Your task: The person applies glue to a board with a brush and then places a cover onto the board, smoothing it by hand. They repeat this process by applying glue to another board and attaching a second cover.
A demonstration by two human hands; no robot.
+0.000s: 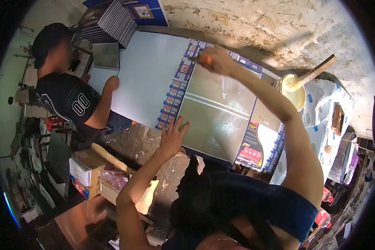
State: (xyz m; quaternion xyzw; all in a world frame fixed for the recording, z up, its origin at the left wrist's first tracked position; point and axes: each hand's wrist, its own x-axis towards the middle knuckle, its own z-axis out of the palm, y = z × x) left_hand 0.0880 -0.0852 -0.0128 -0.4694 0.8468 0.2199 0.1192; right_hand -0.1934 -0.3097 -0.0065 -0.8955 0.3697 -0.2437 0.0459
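Observation:
My right hand (217, 61) is closed around a small orange-and-dark tool (204, 59), held at the far left corner of a glossy grey-brown board (214, 123); I cannot tell its exact kind. Two pale parallel strips (216, 105) run across this board. My left hand (173, 138) rests with fingers spread on the board's near left edge. Beneath the board lie printed blue sheets (169, 100) with rows of small labels, showing along its left side. A black, white and red printed sheet (251, 146) sticks out at the near right.
A bucket of cream-coloured paste (298, 99) with a wooden stick (318, 71) stands at the right. Left of the board is a white tabletop (148, 77), where another person (73, 93) works beside a stack of dark panels (108, 25). Cardboard boxes (96, 171) sit below.

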